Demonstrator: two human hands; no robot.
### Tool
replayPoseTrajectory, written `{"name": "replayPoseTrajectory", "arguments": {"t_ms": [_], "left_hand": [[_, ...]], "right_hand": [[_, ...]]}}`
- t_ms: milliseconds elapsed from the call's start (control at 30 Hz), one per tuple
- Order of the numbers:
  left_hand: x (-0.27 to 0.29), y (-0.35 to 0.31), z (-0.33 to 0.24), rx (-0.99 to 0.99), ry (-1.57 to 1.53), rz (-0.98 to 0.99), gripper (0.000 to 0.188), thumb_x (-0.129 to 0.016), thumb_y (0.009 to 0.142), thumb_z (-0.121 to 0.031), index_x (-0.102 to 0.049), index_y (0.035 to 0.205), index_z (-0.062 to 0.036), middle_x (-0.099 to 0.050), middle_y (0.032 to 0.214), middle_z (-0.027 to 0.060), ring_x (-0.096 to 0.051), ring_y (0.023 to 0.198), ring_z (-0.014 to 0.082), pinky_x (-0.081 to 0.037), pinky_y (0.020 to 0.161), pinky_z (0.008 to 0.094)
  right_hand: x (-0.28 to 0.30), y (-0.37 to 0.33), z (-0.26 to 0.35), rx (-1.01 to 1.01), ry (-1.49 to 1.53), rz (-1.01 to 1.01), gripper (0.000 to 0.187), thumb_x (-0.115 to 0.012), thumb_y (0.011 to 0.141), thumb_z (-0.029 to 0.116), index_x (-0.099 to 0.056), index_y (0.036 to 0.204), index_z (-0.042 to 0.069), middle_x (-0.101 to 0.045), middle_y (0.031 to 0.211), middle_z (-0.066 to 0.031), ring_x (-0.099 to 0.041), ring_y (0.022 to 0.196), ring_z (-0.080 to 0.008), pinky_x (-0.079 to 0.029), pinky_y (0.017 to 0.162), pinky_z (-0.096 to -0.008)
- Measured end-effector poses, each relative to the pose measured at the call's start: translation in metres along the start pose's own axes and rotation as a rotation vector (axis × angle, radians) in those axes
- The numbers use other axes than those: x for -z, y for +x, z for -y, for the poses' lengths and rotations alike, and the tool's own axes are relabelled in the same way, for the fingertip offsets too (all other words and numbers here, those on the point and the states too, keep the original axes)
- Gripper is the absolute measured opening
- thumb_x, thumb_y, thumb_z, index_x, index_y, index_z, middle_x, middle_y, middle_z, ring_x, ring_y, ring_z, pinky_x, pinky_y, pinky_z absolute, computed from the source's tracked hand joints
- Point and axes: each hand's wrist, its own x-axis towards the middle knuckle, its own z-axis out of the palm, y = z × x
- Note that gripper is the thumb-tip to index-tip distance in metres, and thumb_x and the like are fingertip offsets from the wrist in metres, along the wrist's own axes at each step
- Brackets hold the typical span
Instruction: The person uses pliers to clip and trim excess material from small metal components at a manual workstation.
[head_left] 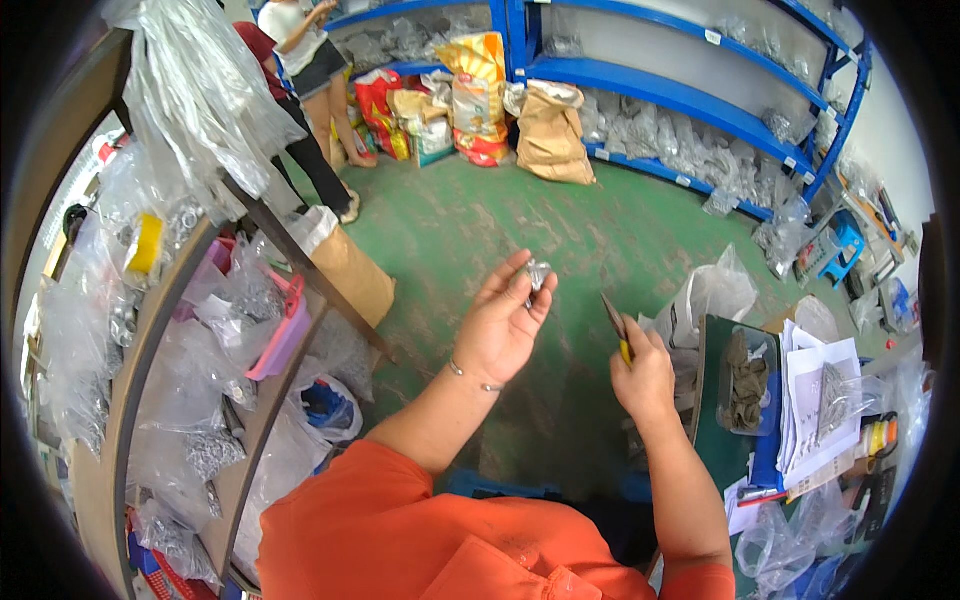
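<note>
My left hand [503, 325] is raised in the middle of the view, its fingers pinched round a small shiny silvery metal piece [538, 274]. What kind of part it is I cannot make out. To the right, my right hand [645, 372] is closed round the yellow handle of a pair of pliers [617, 322]. The dark pointed jaws tilt up and to the left, apart from the metal piece. Part of the plier handles is hidden inside the fist.
At right stands a green table [712, 410] with a plastic box [748, 385] and papers [822, 420]. Shelves [165, 345] of bagged parts flank me at left. Blue racks [690, 95] and sacks [553, 135] line the back. Two people stand at the far left.
</note>
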Motion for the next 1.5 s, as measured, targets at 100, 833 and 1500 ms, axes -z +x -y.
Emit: {"name": "replayPoseTrajectory", "arguments": {"t_ms": [100, 833, 1500], "left_hand": [[-0.005, -0.004, 0.001, 0.018, 0.003, -0.037, 0.021, -0.053, 0.087, -0.007, -0.056, 0.108, -0.0041, -0.059, 0.102, 0.0113, -0.058, 0.094, 0.0220, -0.050, 0.079, 0.0275], [-0.028, -0.007, 0.042, 0.235, -0.138, 0.001, 0.013, -0.053, 0.085, -0.007, -0.056, 0.093, 0.0035, -0.060, 0.095, 0.0157, -0.058, 0.090, 0.0248, -0.050, 0.078, 0.0321], [-0.025, -0.029, 0.057, 0.432, 0.073, 0.045, 0.014, -0.053, 0.088, -0.019, -0.060, 0.091, -0.0069, -0.059, 0.091, 0.0082, -0.057, 0.074, 0.0145, -0.045, 0.058, 0.0251]], "right_hand": [[-0.020, -0.017, -0.055, -0.130, -0.162, 0.041, 0.047, -0.061, 0.070, 0.010, -0.052, 0.116, 0.011, -0.053, 0.095, -0.0162, -0.057, 0.088, -0.0362, -0.047, 0.073, -0.0442], [-0.019, -0.064, -0.114, -0.039, -0.170, 0.042, 0.024, -0.057, 0.070, 0.009, -0.058, 0.094, 0.011, -0.055, 0.091, -0.0108, -0.057, 0.087, -0.0302, -0.049, 0.072, -0.0410], [0.005, -0.107, -0.124, 0.278, -0.060, -0.086, 0.019, -0.058, 0.070, 0.014, -0.053, 0.088, 0.009, -0.050, 0.086, -0.0101, -0.056, 0.084, -0.0294, -0.046, 0.069, -0.0410]]}}
